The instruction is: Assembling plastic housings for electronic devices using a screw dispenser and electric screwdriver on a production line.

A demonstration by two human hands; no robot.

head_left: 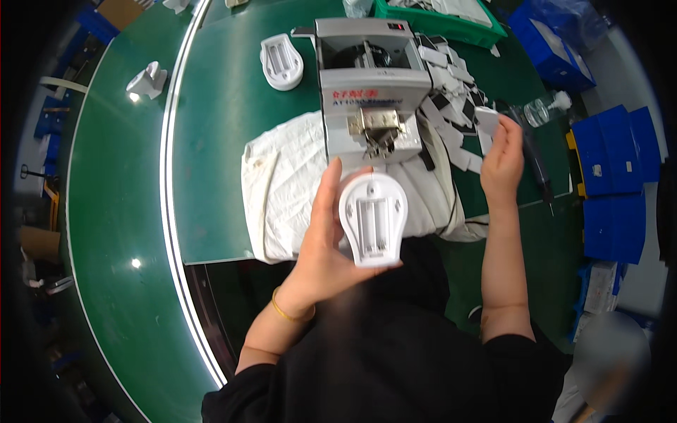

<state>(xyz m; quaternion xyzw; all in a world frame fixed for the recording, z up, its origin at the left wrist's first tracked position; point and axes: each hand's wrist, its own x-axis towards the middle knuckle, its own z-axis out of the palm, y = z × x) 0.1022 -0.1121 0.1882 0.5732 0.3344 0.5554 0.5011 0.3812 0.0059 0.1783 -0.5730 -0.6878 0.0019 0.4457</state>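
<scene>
My left hand (pixel 321 240) is closed round a white plastic housing (pixel 374 218), held in front of me over the near table edge. Its open battery compartment faces up, and no batteries show in it. My right hand (pixel 503 158) is raised at the right, its fingers pinching a small white flat piece (pixel 486 115). Beneath and beside that hand lies a loose pile of white and black flat pieces (pixel 455 77). Just beyond the housing stands a grey tabletop machine (pixel 374 77) with a metal mechanism (pixel 381 130) at its front.
A white cloth (pixel 282 176) lies under the machine. Another white housing (pixel 282 62) rests left of the machine. At the right are a screwdriver-like dark tool (pixel 536 155), a clear bottle (pixel 541 111) and blue bins (pixel 599 155). A green crate (pixel 486 35) stands behind.
</scene>
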